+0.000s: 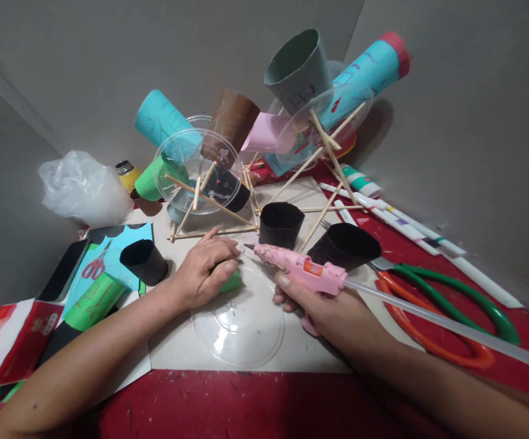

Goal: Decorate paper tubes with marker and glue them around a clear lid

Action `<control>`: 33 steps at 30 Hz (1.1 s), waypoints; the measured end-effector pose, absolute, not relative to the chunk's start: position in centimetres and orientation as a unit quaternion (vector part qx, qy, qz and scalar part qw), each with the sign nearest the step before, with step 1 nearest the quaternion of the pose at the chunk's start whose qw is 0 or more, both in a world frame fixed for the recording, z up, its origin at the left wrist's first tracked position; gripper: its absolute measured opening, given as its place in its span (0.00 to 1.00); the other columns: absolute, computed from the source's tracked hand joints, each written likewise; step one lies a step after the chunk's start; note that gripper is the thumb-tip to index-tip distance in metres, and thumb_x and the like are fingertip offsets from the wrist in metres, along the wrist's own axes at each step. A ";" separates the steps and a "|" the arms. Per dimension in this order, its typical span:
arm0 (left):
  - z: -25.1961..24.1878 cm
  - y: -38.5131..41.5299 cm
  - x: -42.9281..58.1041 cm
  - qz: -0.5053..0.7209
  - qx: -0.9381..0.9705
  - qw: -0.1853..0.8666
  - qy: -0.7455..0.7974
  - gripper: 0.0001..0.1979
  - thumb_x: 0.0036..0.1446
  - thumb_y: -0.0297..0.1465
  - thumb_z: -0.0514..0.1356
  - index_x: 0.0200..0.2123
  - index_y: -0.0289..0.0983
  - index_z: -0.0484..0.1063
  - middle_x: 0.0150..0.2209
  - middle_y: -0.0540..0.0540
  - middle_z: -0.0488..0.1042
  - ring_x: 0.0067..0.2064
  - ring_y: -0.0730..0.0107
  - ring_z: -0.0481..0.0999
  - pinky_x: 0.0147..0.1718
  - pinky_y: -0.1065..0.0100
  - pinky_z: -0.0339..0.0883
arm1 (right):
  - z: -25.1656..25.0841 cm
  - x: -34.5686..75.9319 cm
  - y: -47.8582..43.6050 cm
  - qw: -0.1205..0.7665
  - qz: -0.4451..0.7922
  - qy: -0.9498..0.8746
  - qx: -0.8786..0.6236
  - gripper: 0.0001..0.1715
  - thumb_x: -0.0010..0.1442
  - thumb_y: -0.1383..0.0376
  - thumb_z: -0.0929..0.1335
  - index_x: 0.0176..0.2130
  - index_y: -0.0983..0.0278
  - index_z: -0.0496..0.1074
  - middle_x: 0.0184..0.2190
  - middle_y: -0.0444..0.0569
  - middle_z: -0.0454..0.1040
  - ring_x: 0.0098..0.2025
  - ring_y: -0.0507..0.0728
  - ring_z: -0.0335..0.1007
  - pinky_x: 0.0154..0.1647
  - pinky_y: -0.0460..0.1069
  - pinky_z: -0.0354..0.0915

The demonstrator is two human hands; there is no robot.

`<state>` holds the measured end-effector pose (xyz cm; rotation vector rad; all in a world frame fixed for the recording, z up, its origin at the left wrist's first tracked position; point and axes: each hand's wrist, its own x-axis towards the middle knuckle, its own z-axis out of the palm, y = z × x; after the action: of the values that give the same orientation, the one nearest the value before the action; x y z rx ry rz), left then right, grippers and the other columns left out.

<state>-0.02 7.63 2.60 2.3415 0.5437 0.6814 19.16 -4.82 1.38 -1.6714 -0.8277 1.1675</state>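
My right hand [312, 302] grips a pink hot glue gun [298, 265], its nozzle pointing left and a long clear glue stick running out of its back. On the board in front of me lies a round clear plastic lid [241, 341]. My left hand [209, 268] rests over the lid's far left edge, fingers bent round a green paper piece [230, 281], mostly hidden under the palm and thumb. The nozzle is close to my left fingertips, apart from them. Two black paper tubes [281, 224] [346, 246] stand just beyond the gun.
Behind stands a wooden-stick frame [213, 233] bearing clear discs and coloured paper tubes. Large scissors [456, 305] with green and orange handles lie right, near white rolled tubes [484, 280]. At left are a black tube [143, 262], small scissors [94, 262] and a plastic bag [83, 189].
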 end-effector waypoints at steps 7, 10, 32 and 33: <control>2.3 8.4 0.3 0.250 0.919 0.268 0.145 0.28 0.74 0.50 0.41 0.34 0.38 0.70 0.38 0.44 0.81 0.48 0.62 0.81 0.68 0.50 0.54 | 1.2 19.2 -4.8 0.470 0.470 -0.341 -0.664 0.24 0.50 0.48 0.72 0.39 0.63 0.81 0.25 0.47 0.78 0.24 0.53 0.71 0.14 0.44 0.54; 2.4 8.4 0.5 0.249 0.920 0.269 0.141 0.28 0.74 0.49 0.41 0.32 0.38 0.70 0.37 0.44 0.81 0.47 0.63 0.81 0.67 0.51 0.55 | 1.2 19.2 -4.8 0.470 0.473 -0.339 -0.663 0.25 0.50 0.49 0.72 0.40 0.63 0.81 0.24 0.46 0.78 0.23 0.52 0.71 0.13 0.44 0.53; 0.8 0.9 -5.5 0.413 0.741 0.368 0.382 0.24 0.73 0.38 0.52 0.69 0.44 0.62 0.70 0.40 0.63 0.71 0.52 0.63 0.69 0.47 0.58 | 0.8 19.7 -5.6 0.488 0.488 -0.368 -0.623 0.40 0.55 0.46 0.72 0.61 0.62 0.75 0.31 0.52 0.81 0.26 0.54 0.72 0.14 0.44 0.53; 0.4 0.2 -5.5 0.382 0.739 0.384 0.401 0.28 0.73 0.39 0.53 0.72 0.45 0.56 0.73 0.40 0.58 0.72 0.51 0.60 0.70 0.45 0.56 | 0.8 19.6 -5.6 0.500 0.482 -0.382 -0.610 0.40 0.56 0.47 0.72 0.62 0.61 0.73 0.34 0.53 0.81 0.29 0.56 0.74 0.15 0.43 0.53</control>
<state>-5.53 0.23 0.44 1.8843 1.0215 0.9742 19.57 -5.63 0.85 -1.4753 -0.9235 1.1659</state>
